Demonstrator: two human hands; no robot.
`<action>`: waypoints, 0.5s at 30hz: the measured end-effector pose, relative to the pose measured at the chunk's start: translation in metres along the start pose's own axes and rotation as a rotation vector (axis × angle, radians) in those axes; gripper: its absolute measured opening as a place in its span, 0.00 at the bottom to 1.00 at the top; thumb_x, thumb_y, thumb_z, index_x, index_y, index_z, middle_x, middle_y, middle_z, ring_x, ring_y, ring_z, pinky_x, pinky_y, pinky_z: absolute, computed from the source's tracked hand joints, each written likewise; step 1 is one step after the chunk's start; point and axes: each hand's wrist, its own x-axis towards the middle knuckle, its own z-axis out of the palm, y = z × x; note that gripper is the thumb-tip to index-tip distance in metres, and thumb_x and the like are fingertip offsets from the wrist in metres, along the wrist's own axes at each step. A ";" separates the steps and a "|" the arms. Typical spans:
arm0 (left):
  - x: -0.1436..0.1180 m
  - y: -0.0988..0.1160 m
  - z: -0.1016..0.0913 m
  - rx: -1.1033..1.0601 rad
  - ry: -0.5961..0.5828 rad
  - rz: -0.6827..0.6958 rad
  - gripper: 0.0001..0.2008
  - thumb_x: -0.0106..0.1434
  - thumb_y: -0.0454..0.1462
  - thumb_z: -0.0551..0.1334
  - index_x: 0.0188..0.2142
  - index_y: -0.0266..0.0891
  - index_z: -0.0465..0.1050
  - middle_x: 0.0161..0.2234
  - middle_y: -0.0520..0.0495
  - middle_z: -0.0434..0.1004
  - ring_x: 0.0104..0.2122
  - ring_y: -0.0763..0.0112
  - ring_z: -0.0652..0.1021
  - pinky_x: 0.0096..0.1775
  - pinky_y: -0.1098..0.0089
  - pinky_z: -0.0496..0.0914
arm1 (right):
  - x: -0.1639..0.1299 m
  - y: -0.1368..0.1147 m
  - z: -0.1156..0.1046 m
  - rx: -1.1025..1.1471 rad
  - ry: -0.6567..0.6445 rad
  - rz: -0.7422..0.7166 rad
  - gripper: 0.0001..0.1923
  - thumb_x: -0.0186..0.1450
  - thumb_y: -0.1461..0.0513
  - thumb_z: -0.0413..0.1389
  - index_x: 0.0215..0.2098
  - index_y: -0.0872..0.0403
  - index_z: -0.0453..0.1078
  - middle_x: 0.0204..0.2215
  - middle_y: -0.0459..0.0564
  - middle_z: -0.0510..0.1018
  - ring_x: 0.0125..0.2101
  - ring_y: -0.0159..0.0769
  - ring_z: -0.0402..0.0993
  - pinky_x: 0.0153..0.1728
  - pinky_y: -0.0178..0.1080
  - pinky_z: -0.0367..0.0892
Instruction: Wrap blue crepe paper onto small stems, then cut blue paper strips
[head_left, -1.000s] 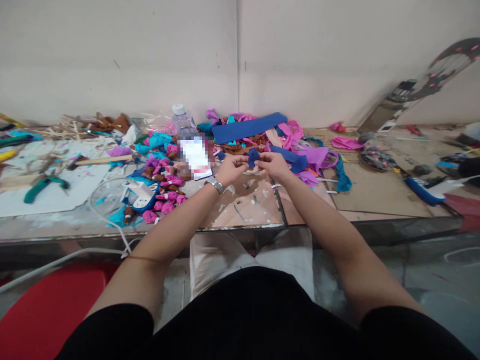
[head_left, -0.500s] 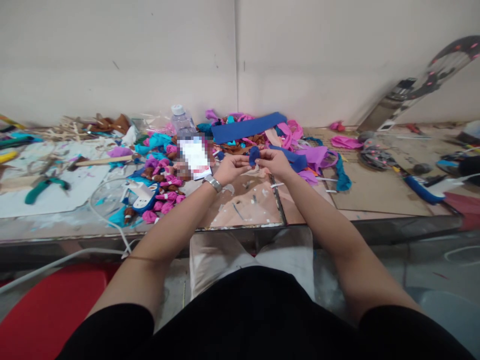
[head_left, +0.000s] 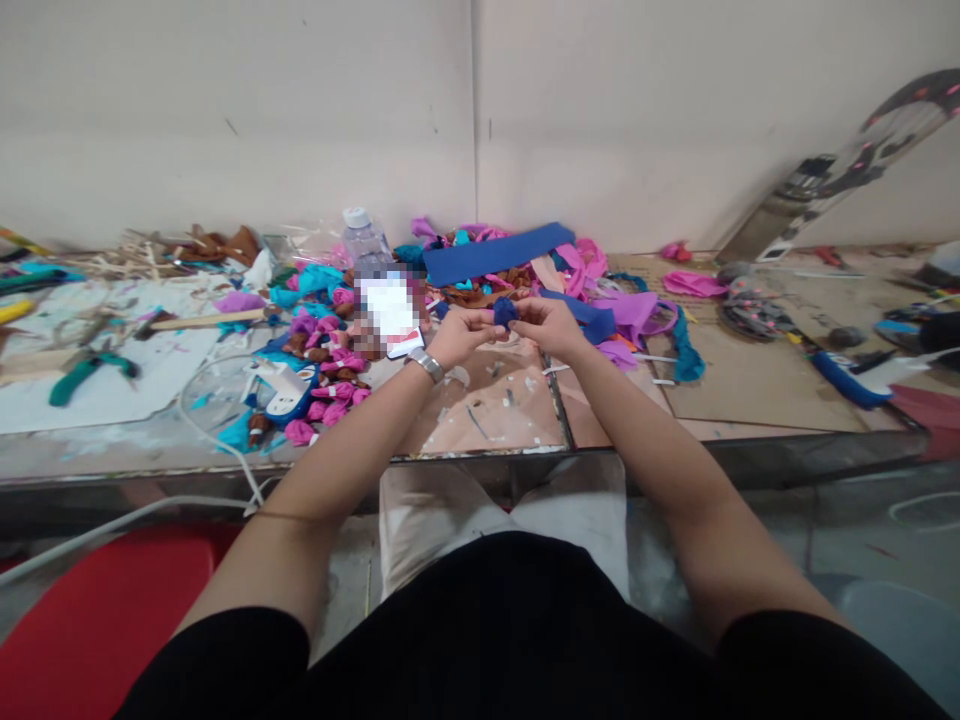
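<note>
Between both hands, just above the workbench [head_left: 510,420], is a small bunched piece of dark blue crepe paper [head_left: 505,311]. The fingertips of my left hand [head_left: 463,335] pinch it from the left; a metal watch circles that wrist. From the right, my right hand [head_left: 553,325] grips the same bunch with thumb and forefinger. Behind the hands lies a flat dark blue strip [head_left: 499,254], and a second blue strip [head_left: 592,318] runs beside my right hand. Purple crepe paper [head_left: 634,312] and a teal strip [head_left: 685,347] lie further right.
Left of the hands are a lit phone [head_left: 391,312], a plastic bottle [head_left: 365,240], pink and brown tied bundles [head_left: 334,390] and a white-blue power strip [head_left: 289,392] with a cable. Green-handled pliers [head_left: 86,380] lie far left. At right are cardboard [head_left: 750,395] and a blue-white tool [head_left: 851,380].
The blue crepe paper between my fingers now looks more compact and rounded; before, it stood taller and flatter. Both hands have stayed nearly in place.
</note>
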 end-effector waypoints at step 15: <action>0.001 -0.008 -0.003 -0.148 -0.089 0.020 0.28 0.57 0.57 0.74 0.41 0.34 0.85 0.41 0.36 0.88 0.39 0.62 0.85 0.45 0.63 0.78 | 0.001 0.001 -0.005 -0.021 -0.011 -0.048 0.18 0.56 0.54 0.70 0.41 0.55 0.81 0.33 0.48 0.84 0.32 0.35 0.77 0.37 0.39 0.72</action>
